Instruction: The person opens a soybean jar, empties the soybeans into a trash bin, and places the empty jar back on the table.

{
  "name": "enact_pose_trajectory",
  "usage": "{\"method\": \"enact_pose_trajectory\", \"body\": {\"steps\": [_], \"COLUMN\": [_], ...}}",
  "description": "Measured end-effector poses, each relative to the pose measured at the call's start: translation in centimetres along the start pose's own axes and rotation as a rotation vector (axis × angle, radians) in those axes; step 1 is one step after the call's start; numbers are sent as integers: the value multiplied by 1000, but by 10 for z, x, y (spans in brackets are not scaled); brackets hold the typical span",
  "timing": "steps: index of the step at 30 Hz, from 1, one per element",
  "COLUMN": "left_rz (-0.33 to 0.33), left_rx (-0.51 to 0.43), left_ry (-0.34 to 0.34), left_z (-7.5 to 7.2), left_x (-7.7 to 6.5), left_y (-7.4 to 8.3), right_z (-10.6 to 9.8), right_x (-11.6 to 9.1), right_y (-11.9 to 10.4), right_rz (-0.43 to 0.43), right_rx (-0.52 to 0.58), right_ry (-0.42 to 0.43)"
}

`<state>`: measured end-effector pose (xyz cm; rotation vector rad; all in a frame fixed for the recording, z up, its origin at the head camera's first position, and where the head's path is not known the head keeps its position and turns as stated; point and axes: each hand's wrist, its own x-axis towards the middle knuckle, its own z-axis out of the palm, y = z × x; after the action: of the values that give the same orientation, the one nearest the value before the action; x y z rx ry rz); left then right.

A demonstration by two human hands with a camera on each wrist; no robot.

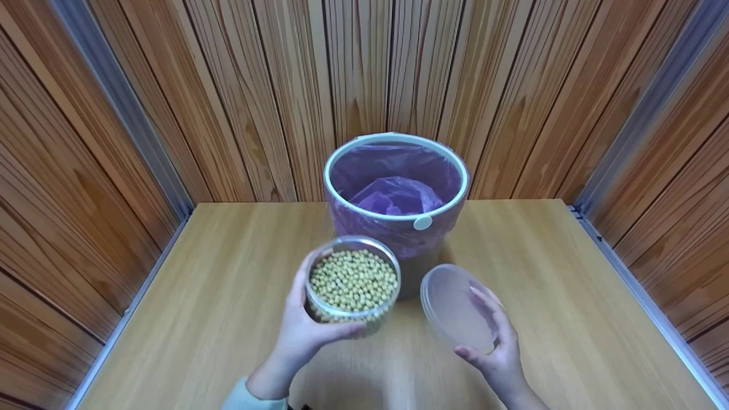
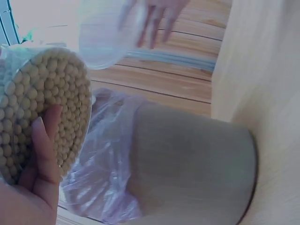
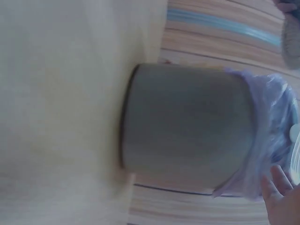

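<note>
My left hand (image 1: 310, 324) grips a clear round jar (image 1: 373, 319), thumb at its near side and fingers around the far left. Pale dried beans (image 1: 354, 282) fill it nearly to the open top. The left wrist view shows fingers (image 2: 44, 154) spread beneath the jar, with beans (image 2: 70, 93) visible through the clear bottom. At the right, my right hand (image 1: 498, 347) holds a translucent round lid (image 1: 455, 304) by its edge, tilted and apart from the jar. In the right wrist view only part of that hand (image 3: 283, 197) and the lid's rim (image 3: 295, 161) show.
Behind the jar stands a trash bin (image 1: 424, 267) with a pale rim (image 1: 342, 191) and a purple plastic bag (image 1: 398, 193) lining it. It stands on the wooden table (image 1: 239, 267). Wood-panelled walls (image 1: 273, 85) enclose the table at the back and both sides.
</note>
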<state>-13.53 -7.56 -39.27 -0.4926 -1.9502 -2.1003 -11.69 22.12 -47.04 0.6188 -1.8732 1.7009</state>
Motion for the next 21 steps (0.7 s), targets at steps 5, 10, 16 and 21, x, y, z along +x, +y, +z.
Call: {"method": "enact_pose_trajectory", "body": {"steps": [5,10,16,21], "left_rz": [5,33,43,64], "left_rx": [14,22,38,78], "left_ry": [36,46,56,68], "left_z": [-3,-4,-6,-8], "left_x": [12,22,34,44], "left_y": [14,26,37,43], "right_z": [-10,-22,-33,-41], "right_x": [-9,-14,-17,-19], "right_y": [13,26,39,47], "right_rz": [53,234,390,549], "right_rx": [-120,-297,-428,-553], "right_ry": [0,-10,-125,-218]}}
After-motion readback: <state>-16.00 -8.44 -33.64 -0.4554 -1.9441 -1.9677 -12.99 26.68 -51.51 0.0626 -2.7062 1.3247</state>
